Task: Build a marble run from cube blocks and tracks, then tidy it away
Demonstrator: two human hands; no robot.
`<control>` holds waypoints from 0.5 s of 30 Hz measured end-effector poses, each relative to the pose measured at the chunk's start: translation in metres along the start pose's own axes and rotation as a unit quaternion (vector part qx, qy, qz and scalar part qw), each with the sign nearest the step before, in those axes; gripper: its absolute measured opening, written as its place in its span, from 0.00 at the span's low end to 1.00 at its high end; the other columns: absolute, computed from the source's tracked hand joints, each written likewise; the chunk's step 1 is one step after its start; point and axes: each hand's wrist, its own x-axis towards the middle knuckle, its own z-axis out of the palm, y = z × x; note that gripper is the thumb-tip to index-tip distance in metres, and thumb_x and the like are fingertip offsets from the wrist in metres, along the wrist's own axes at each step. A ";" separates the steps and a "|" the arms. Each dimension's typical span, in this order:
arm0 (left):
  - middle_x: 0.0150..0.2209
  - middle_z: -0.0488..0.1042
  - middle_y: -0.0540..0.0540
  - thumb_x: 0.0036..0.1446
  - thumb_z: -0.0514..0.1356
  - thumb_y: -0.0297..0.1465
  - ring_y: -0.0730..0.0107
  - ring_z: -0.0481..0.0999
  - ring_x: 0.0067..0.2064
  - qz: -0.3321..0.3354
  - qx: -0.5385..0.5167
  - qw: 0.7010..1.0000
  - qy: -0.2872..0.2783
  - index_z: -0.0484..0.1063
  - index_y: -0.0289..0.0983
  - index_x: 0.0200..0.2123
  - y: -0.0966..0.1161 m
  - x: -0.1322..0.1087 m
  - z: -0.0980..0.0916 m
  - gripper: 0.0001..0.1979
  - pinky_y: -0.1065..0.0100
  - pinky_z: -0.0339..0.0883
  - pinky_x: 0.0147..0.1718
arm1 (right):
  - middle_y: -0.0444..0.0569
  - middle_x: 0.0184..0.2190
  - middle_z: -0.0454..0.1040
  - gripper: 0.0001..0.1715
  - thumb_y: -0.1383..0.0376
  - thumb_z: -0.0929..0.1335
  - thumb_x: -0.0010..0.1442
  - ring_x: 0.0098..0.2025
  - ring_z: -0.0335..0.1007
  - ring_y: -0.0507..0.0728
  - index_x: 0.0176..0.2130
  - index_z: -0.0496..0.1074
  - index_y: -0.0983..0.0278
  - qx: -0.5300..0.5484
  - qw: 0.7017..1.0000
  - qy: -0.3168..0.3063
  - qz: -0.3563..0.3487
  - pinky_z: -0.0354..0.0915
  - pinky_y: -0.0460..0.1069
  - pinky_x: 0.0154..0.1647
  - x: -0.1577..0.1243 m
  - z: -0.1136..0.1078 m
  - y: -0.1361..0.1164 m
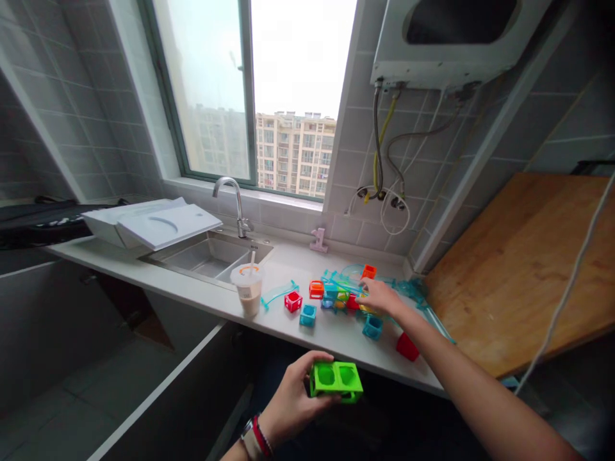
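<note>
**Green double block in one hand, the other hand in the toy pile**

The left hand (292,400) is closed around a bright green double-cube block (336,381), thumb on top and fingers wrapped under its left end. The block has two round openings on its upper face and is held in the air below the front edge of the white surface (298,262), not touching it.

The right hand (379,296) reaches out over the surface, palm down with the fingers loosely spread, resting on a pile of coloured plastic pieces (343,291). Whether it grips any one piece cannot be told, since the fingers cover what lies beneath them.

The rest is placed by the pile. An orange cube (369,271) sits at its far edge, another orange cube (316,289) at its left edge. A red cube (293,301) lies just left of that, with a blue cube (308,314) in front of it. A second blue cube (373,327) lies in front of the pile, beside the right forearm, and a red block (407,346) sits near the surface's front edge under that arm. A clear teal curved track (279,293) lies left of the red cube. Further left stands a lidded drink cup (248,289) with a straw, beside the steel sink (206,256) and its tap (235,202). A wooden board (523,269) lies right of the pile.
</note>
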 end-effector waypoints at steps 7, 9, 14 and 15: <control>0.50 0.79 0.42 0.53 0.73 0.35 0.55 0.79 0.50 0.004 0.006 1.000 -0.014 0.73 0.40 0.54 0.002 0.000 0.000 0.26 0.61 0.70 0.49 | 0.54 0.50 0.81 0.28 0.58 0.77 0.54 0.51 0.78 0.63 0.53 0.73 0.62 0.023 1.000 0.001 -0.003 0.69 0.51 0.50 -0.003 -0.002 0.004; 0.50 0.79 0.43 0.53 0.73 0.34 0.56 0.79 0.50 0.002 -0.004 1.000 -0.020 0.73 0.40 0.54 0.002 0.001 0.001 0.26 0.61 0.70 0.49 | 0.54 0.52 0.80 0.31 0.55 0.77 0.54 0.53 0.77 0.64 0.54 0.72 0.62 0.023 1.000 -0.001 -0.004 0.69 0.52 0.52 -0.004 -0.002 0.004; 0.51 0.78 0.43 0.53 0.73 0.35 0.56 0.78 0.50 0.003 -0.018 1.000 -0.022 0.73 0.40 0.54 0.004 0.000 0.003 0.25 0.62 0.71 0.49 | 0.55 0.53 0.80 0.34 0.51 0.77 0.54 0.54 0.77 0.64 0.55 0.72 0.63 0.018 1.000 0.002 -0.008 0.68 0.53 0.54 -0.005 -0.004 0.003; 0.51 0.78 0.43 0.53 0.73 0.36 0.56 0.78 0.50 0.002 -0.018 1.000 -0.022 0.73 0.39 0.54 0.004 0.000 0.003 0.26 0.62 0.71 0.49 | 0.55 0.53 0.80 0.34 0.52 0.77 0.54 0.54 0.77 0.65 0.55 0.73 0.63 0.017 1.000 0.004 -0.009 0.68 0.53 0.54 -0.004 -0.003 0.002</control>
